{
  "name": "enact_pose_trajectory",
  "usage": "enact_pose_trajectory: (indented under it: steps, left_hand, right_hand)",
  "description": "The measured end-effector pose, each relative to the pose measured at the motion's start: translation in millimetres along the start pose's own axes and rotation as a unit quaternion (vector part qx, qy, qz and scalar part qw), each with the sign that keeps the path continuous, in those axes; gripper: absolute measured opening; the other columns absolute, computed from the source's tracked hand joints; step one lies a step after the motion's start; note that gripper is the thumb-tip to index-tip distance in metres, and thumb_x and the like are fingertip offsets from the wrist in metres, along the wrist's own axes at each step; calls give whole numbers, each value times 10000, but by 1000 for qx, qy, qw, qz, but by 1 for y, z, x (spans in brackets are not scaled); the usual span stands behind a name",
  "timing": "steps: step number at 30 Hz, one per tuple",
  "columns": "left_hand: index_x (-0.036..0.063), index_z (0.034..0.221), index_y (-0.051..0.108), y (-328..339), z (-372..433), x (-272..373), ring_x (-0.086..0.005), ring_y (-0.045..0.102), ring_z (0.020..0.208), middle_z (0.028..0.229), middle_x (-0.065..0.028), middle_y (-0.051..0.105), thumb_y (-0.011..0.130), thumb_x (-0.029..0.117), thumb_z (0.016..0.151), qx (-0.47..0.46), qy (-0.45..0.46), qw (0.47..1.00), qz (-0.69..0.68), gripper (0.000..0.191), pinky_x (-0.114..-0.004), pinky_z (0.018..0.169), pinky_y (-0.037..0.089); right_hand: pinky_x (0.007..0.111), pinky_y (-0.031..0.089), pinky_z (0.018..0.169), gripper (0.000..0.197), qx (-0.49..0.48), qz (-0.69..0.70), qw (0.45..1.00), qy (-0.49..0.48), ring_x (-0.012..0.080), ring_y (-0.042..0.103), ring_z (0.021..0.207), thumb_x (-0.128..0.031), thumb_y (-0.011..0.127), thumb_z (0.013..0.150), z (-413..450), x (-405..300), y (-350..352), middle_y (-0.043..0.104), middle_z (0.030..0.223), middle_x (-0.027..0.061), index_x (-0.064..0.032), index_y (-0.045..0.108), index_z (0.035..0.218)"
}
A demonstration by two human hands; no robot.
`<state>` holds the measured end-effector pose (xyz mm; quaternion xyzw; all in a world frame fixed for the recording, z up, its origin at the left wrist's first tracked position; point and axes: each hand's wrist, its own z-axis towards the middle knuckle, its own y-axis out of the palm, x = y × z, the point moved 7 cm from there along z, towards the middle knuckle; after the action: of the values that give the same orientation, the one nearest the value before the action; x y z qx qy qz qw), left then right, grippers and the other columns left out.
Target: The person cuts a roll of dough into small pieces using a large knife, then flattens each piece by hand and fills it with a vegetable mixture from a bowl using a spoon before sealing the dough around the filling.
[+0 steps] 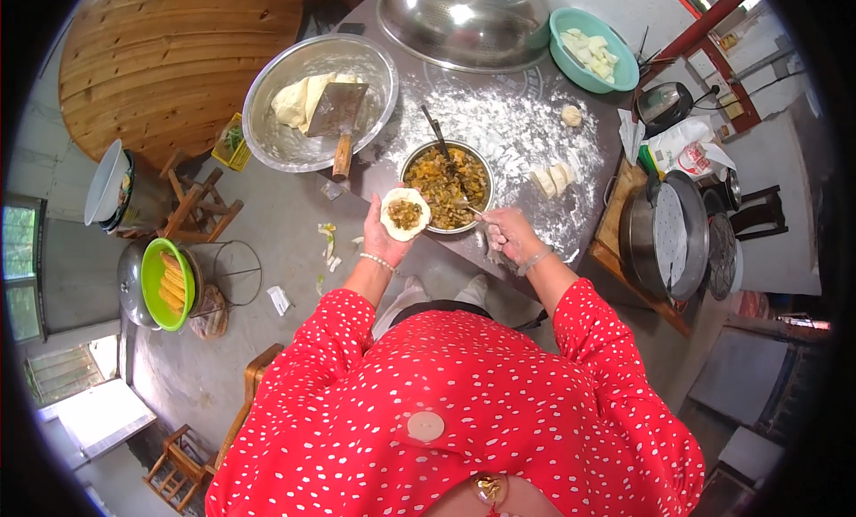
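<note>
A round dough wrapper point(406, 213) lies in my left hand point(385, 231), with a mound of chopped filling point(404, 214) at its middle. My right hand point(509, 232) grips the handle of a metal spoon point(473, 211), whose tip is in the filling of a steel bowl point(491, 196) by the table's near edge. A second, dark-handled utensil point(436, 130) leans in the same bowl. To the right, cut dough pieces point(553, 180) rest on the floured table point(435, 249); farther back sits a small dough ball point(571, 116).
A large metal basin point(267, 149) holds dough point(294, 104), with a cleaver point(339, 109) across its rim. Behind are an upturned steel colander point(468, 15) and a green basin point(625, 76) of pale cut vegetable. A steamer pot point(638, 239) stands at right, and a lime basin point(148, 283) of corn at left.
</note>
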<state>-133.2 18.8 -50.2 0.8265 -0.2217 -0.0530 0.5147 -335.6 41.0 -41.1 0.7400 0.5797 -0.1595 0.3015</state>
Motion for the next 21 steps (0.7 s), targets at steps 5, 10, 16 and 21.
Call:
enact_pose_trajectory:
  steps: [5,10,16,21]
  left_hand:
    - [115,1239,429,-2,0,0,-327,454,1118,1235,-151,470,303,501,891,10,-1,1000,2,535,-505,913,369]
    - [115,1245,422,0,1,-1,-332,454,1117,1222,-154,477,296,504,893,10,2,1000,0,540,-503,909,372]
    - [111,1231,432,2,0,-1,-339,463,1107,1211,-159,482,299,501,894,4,-3,1000,17,532,-495,904,382]
    - [107,1226,434,7,0,-5,-343,458,1111,1214,-160,481,294,498,895,-6,-6,1000,10,531,-489,915,376]
  right_hand:
    - [251,259,347,132,13,-29,999,-20,72,269,348,-104,506,844,-6,-4,0,349,468,-49,6,574,820]
    - [251,264,346,125,9,-42,997,-67,71,280,351,-96,513,841,4,-9,7,360,471,-41,7,577,809]
    - [246,270,341,139,-5,-9,999,-52,73,287,349,-101,530,837,6,-7,4,363,469,-35,25,585,858]
    - [238,255,325,152,-26,-6,998,-49,64,279,340,-109,539,835,-9,-9,-8,370,466,-39,25,601,868]
